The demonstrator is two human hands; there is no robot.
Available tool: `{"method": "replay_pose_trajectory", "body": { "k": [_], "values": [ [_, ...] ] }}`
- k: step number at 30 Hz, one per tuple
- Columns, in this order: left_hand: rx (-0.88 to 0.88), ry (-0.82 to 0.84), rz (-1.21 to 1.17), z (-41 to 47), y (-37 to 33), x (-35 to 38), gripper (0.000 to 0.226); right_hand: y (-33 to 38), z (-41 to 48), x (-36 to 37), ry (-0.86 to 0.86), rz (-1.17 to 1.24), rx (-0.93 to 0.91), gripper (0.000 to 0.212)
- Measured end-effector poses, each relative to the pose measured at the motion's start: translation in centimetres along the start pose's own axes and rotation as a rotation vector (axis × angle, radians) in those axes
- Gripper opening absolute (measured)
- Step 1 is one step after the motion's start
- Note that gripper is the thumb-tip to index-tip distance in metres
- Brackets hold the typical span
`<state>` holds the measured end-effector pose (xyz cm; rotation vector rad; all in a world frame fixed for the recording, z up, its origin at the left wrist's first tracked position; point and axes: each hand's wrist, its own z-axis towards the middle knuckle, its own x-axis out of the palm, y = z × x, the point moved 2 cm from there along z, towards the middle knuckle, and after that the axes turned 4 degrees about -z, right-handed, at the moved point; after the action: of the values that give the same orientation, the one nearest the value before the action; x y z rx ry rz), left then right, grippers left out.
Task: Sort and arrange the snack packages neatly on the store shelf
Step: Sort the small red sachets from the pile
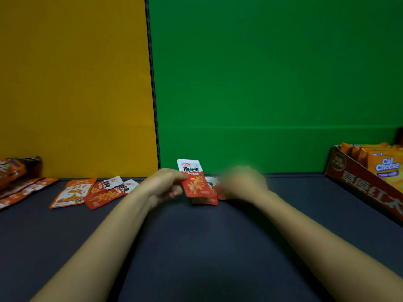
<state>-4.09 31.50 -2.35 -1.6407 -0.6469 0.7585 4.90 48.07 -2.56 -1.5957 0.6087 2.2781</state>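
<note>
Red-and-white snack packet (193,179) stands upright just above the dark shelf (196,247), pinched at its edge by the left hand (162,185). Right hand (243,183) blurs over more red packets (207,199) lying there; I cannot tell its grip.

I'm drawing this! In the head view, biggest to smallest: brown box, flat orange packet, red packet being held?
1. brown box
2. orange packet and red packet: look alike, too close to rank.

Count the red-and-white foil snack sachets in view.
4 clear: one sachet upright in the grip of the left hand, one flat behind it, two overlapping left of that hand. A red edge under the blurred right hand may be a fifth.
</note>
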Motion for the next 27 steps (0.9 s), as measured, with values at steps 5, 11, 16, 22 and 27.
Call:
{"method": "replay_pose_trajectory", "body": {
  "k": [5,11,16,22,27],
  "values": [
    [-0.002,0.239,0.174,-2.7,0.6,2.0,0.028,-3.7,-2.0,-1.8,-0.023,0.148,0.010,0.037],
    [-0.031,0.221,0.414,-4.1,1.8,2.3,0.029,-5.5,-4.2,-1.5,0.060,0.167,-0.045,0.028],
    [-0.020,0.151,0.758,-3.6,2.3,2.5,0.039,-5.2,-5.0,-2.0,0.049,0.143,-0.097,0.027],
    [-0.016,0.018,0.978,-3.4,2.5,2.8,0.038,-4.2,-4.8,-2.7,0.015,0.130,-0.179,0.018],
    [0.282,-0.260,1.133,-5.2,1.8,1.2,0.030,-2.3,-4.2,-3.1,0.043,0.173,-0.262,0.014]
  ]
}}
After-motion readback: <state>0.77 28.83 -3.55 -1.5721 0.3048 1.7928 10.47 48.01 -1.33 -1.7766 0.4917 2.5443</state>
